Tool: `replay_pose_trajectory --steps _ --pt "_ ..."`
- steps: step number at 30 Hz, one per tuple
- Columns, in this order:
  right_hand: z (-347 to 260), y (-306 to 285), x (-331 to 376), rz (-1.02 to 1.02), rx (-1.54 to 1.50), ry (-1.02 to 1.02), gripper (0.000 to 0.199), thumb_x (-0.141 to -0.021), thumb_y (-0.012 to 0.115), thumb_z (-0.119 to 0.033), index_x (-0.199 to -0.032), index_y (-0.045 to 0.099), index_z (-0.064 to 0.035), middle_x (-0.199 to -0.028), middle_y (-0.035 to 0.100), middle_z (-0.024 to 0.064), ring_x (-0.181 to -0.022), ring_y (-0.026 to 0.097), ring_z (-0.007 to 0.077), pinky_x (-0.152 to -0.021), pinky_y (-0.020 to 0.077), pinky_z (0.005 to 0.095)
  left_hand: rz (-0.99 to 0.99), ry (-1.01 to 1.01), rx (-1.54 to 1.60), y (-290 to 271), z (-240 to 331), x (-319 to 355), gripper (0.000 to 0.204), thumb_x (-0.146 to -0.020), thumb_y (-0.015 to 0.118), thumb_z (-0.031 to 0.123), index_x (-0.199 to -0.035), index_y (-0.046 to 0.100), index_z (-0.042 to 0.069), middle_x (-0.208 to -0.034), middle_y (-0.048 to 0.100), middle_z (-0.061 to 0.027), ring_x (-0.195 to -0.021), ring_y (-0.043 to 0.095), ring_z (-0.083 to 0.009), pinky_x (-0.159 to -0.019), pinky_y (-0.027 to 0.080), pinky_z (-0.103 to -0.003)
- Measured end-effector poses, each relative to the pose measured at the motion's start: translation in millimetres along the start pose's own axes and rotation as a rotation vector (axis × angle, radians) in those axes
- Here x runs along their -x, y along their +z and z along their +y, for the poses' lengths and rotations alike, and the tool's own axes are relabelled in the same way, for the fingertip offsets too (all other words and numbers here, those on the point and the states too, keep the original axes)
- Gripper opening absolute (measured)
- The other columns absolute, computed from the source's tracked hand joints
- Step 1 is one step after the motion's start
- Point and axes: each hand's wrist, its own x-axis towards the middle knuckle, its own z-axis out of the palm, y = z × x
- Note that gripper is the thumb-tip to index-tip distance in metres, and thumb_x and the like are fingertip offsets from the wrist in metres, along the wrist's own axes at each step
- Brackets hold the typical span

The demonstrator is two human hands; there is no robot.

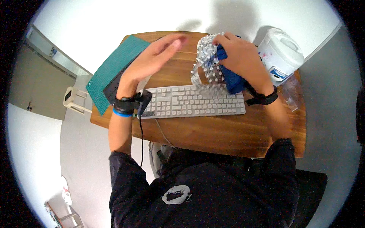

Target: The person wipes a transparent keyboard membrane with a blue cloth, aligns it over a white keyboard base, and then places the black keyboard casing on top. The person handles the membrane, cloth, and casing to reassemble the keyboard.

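Observation:
My left hand (154, 57) is raised over the table left of centre, fingers stretched out and holding nothing. On the right, the fingers of my right hand (243, 55) curl over a dark blue cloth (232, 80). Beside that cloth, and touching my right fingertips, is a silvery, see-through flexible piece (207, 57) covered in small white knobs. Its lower end looks blurred and hangs over the back edge of a white keyboard (197, 102). I cannot tell whether my right fingers also grip the knobbed piece. A black band with a cabled device circles my left wrist.
A green cutting mat (114, 64) and a dark flat thing (111, 90) lie at the table's left. A white rice cooker (283, 55) stands back right, near crumpled clear plastic (291, 97). The wooden table (205, 133) meets a white wall. A white stool (76, 99) stands left.

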Motion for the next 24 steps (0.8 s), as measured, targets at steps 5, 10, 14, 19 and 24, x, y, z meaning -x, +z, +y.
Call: replay_pose_trajectory --steps 5,10,14,19,24 --pt "-51.9 8.0 -19.8 0.166 -0.014 -0.204 0.049 -0.070 0.083 -0.016 -0.115 0.063 -0.0107 -0.108 0.063 0.0115 -0.100 0.068 0.0322 -0.081 0.0582 0.0444 0.195 -0.312 0.307 33.7 14.3 -26.2 0.076 -0.106 0.038 0.068 -0.164 0.033 0.018 -0.162 0.042 -0.0120 -0.141 0.049 -0.0284 -0.114 0.042 -0.046" --pt "-60.9 20.1 -26.6 0.228 -0.208 -0.312 0.062 -0.067 0.085 -0.013 -0.124 0.060 -0.0065 -0.117 0.061 0.0152 -0.111 0.061 0.0363 -0.093 0.0536 0.0460 0.210 -0.406 0.703 37.6 13.1 -32.2 0.063 -0.106 0.048 0.055 -0.160 0.042 0.022 -0.144 0.056 -0.0068 -0.126 0.058 -0.0197 -0.096 0.053 -0.033" --pt "-43.5 39.9 -25.6 0.456 -0.482 -0.178 0.076 -0.067 0.087 -0.016 -0.135 0.053 -0.0061 -0.121 0.059 0.0187 -0.118 0.058 0.0414 -0.101 0.0508 0.0470 0.325 -0.332 0.666 41.8 -11.4 -22.6 0.062 -0.100 0.059 0.055 -0.149 0.055 0.017 -0.134 0.063 -0.0064 -0.108 0.067 -0.0167 -0.084 0.058 -0.033" --pt "-45.8 52.6 -28.1 0.417 -0.602 0.161 0.076 -0.074 0.089 -0.023 -0.138 0.050 -0.0076 -0.124 0.061 0.0210 -0.119 0.062 0.0384 -0.102 0.0513 0.0447 0.358 -0.405 0.838 46.9 -14.5 -16.7 0.056 -0.100 0.059 0.055 -0.137 0.061 0.014 -0.122 0.071 -0.0084 -0.109 0.069 -0.0220 -0.092 0.058 -0.042" --pt "-75.2 46.6 -25.2 0.476 -0.681 0.122 0.065 -0.075 0.088 -0.022 -0.129 0.055 -0.0070 -0.118 0.066 0.0193 -0.111 0.066 0.0389 -0.096 0.0537 0.0458 0.303 -0.399 0.948 40.2 9.5 -11.3 0.059 -0.101 0.058 0.056 -0.141 0.059 0.013 -0.127 0.069 -0.0069 -0.114 0.067 -0.0230 -0.101 0.054 -0.041"
